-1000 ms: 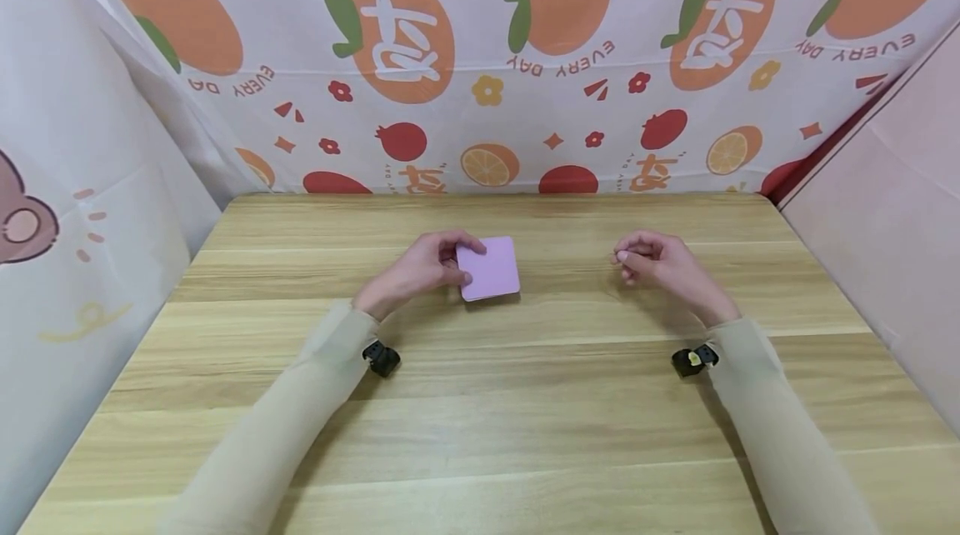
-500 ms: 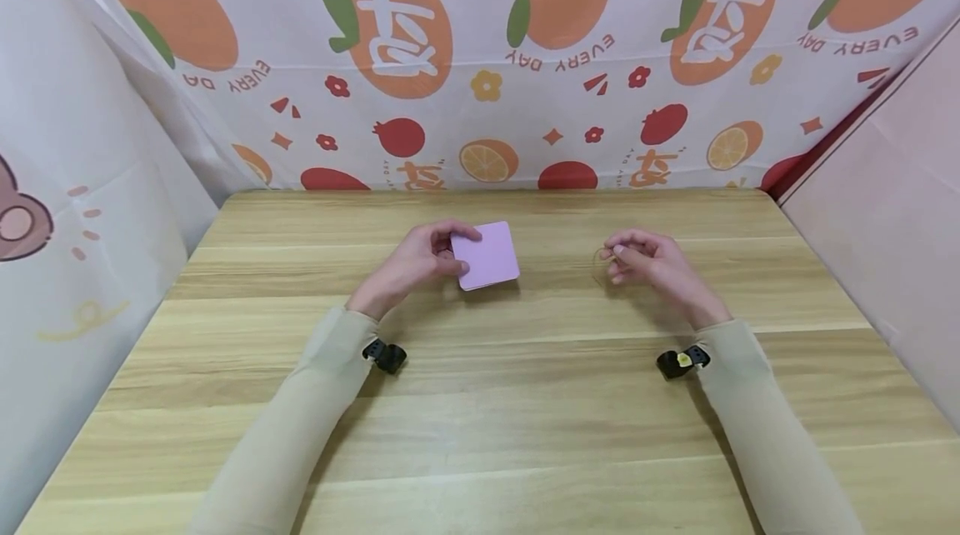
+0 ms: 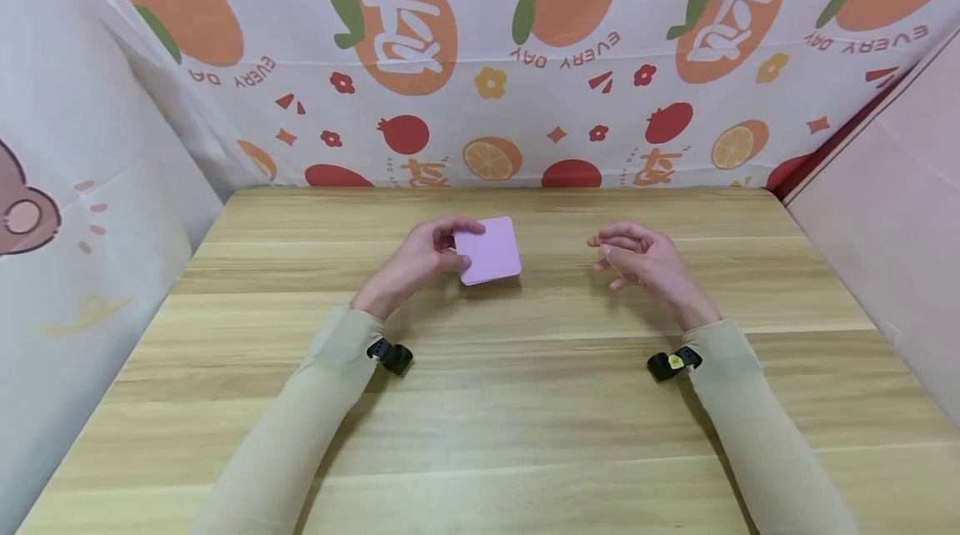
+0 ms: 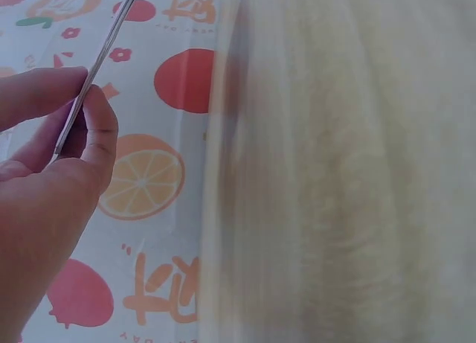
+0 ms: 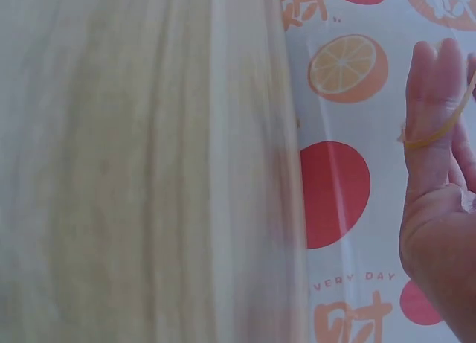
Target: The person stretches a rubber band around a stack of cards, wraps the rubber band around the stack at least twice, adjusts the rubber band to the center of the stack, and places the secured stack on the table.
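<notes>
My left hand [image 3: 420,262] pinches a thin stack of square lilac cards [image 3: 493,252] by its left side, above the table near the back. Edge-on in the left wrist view, the stack [image 4: 97,64] shows layered sheets between thumb and fingers. To the right, apart from the cards, my right hand [image 3: 647,264] holds a thin yellow rubber band [image 5: 435,140]. The right wrist view shows the band passing across the thumb and running toward the fingers, which are partly cut off by the frame edge. Its fingers are loosely bent and spread a little.
The wooden table [image 3: 480,402] reaches to a fruit-printed cloth [image 3: 480,35] hanging behind its back edge. Light cloth walls stand at left and right. Black wrist cameras [image 3: 393,357] are strapped to both sleeves.
My right hand has moved slightly left and its fingers have spread from a tight pinch, with the rubber band now across the thumb. The left hand has lifted the cards slightly away from me.
</notes>
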Available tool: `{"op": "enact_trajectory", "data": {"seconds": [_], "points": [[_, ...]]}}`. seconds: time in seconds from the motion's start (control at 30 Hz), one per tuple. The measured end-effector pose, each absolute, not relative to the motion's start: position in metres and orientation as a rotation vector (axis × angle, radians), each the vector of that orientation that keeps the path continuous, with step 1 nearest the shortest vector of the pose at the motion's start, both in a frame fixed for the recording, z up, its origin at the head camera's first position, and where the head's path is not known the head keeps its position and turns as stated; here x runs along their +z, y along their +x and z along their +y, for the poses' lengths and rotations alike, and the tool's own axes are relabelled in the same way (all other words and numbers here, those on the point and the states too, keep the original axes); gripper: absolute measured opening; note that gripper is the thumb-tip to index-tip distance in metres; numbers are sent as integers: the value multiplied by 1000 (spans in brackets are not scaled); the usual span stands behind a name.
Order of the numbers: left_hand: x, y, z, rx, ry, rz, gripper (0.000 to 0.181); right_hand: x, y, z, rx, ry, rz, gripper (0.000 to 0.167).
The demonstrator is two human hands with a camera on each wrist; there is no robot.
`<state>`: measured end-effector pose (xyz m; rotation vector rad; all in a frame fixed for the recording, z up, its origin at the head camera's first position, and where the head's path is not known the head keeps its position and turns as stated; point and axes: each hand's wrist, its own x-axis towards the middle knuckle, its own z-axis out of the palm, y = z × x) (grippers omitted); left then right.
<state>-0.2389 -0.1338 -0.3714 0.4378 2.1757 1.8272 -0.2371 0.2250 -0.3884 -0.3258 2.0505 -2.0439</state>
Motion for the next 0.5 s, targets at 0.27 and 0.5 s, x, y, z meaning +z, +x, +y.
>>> {"op": "enact_trajectory", "data": {"seconds": [0.27,0.5], "points": [[-375,-236,-134,1860,420,2149,48,-388,-235,223,-2091,-344,2002,30],[-374,-233,-129,1851,451,2153,47,-389,-233,216,-2058,-390,2045,37]]}}
